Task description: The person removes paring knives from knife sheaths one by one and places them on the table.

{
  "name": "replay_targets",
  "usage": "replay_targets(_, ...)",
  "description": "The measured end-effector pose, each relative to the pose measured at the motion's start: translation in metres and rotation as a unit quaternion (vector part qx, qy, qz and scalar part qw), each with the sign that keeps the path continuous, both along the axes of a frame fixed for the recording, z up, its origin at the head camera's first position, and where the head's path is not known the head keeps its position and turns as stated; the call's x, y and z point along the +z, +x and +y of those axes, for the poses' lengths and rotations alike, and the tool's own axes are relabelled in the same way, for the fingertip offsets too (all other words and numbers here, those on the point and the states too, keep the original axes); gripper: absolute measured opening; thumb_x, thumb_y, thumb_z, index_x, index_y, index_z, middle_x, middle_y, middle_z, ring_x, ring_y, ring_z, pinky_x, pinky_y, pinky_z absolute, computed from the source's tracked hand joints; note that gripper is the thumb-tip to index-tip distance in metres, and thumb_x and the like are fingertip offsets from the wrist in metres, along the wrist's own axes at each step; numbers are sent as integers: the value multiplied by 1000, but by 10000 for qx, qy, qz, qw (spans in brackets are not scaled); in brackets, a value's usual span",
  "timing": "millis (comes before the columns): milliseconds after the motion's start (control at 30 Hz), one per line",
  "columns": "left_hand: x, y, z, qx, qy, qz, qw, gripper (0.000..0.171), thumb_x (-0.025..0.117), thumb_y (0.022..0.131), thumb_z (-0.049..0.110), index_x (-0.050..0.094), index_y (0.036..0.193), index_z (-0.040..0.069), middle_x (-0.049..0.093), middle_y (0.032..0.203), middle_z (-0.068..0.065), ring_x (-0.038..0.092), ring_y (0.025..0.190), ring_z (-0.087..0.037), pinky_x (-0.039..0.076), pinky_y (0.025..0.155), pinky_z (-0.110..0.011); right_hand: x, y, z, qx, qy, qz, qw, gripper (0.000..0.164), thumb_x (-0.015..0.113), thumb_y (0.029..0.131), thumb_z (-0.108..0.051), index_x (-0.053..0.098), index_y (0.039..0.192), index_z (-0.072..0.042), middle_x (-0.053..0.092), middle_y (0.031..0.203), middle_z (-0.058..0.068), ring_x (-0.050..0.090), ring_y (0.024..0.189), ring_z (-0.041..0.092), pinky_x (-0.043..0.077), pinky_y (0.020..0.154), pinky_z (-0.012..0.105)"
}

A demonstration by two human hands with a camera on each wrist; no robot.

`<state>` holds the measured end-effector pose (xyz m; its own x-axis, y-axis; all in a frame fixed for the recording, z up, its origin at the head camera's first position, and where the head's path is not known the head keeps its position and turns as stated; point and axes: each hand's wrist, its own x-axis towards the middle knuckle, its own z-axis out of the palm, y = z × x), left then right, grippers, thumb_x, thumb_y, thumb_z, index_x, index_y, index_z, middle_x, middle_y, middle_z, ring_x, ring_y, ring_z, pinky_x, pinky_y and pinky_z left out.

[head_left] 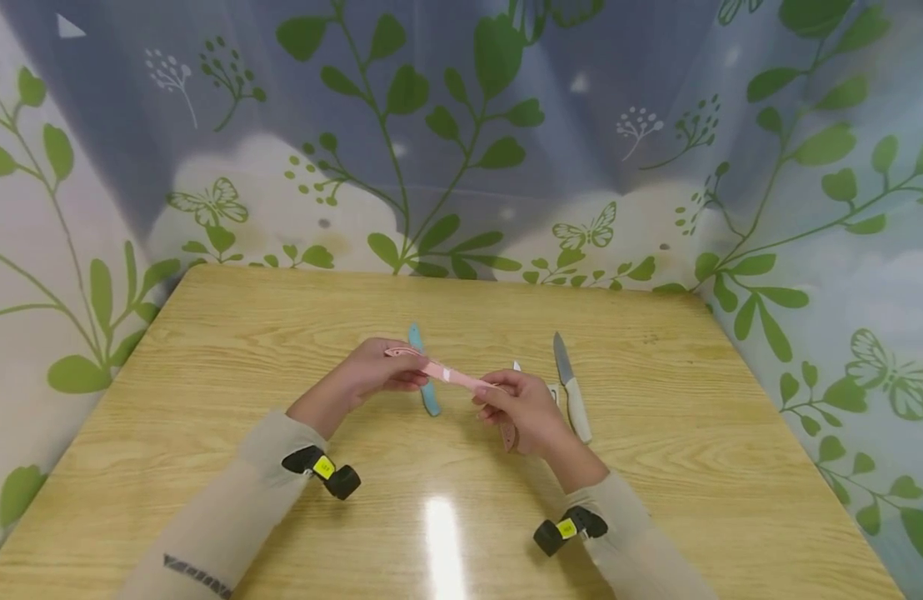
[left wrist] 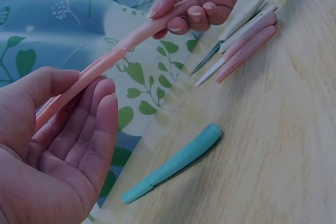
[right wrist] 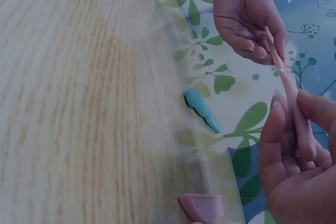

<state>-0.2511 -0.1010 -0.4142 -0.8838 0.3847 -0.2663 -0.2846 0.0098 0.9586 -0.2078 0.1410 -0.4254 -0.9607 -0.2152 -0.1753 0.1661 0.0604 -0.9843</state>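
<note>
Pinching opposite ends between thumb and fingers, the left hand (head_left: 379,368) and right hand (head_left: 527,410) hold the slim pink tool (head_left: 463,381) above the table (head_left: 694,400). It looks light, stiff and smooth, perhaps slippery; the ends seem the surest grip.

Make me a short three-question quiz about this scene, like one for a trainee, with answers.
1. What colour is the slim tool that the left hand and right hand hold between them?
2. True or false: the blue-green item stands upright on the table.
3. The white-handled knife is nearest: a) the left hand; b) the right hand; c) the blue-green item.

Key: 1. Pink. 2. False; it lies down. 3. b.
</note>
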Motion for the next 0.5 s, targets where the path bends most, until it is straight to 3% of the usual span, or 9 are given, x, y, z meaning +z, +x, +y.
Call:
replay_targets(133,-2,4,-2,-213,-214,81,9995,22,65,89,9,64,103,-8,72,84,-14,68,72,-15,57,66,-25,4,1,4,-147,180,174,9996,24,64,91,-10,59,109,6,70,81,6,63,62,11,55,59,25)
replay_targets(300,-4,9,-4,-376,-557,230,9975,20,65,90,11,64,100,-6,71,94,-23,68,75,-17,57,68,-28,5,0,7,-116,28,280,9995,25,63,92,-9,60,111,6,69,82,8,61,62,11,54,58,24)
replay_targets(500,-4,13,-5,-445,-740,346,9957,19,65,90,13,66,97,-4,70,95,-25,67,74,-16,57,72,-34,4,-1,9,-13,10,393,9992,26,63,92,-10,61,112,6,70,82,9,62,62,11,56,60,26)
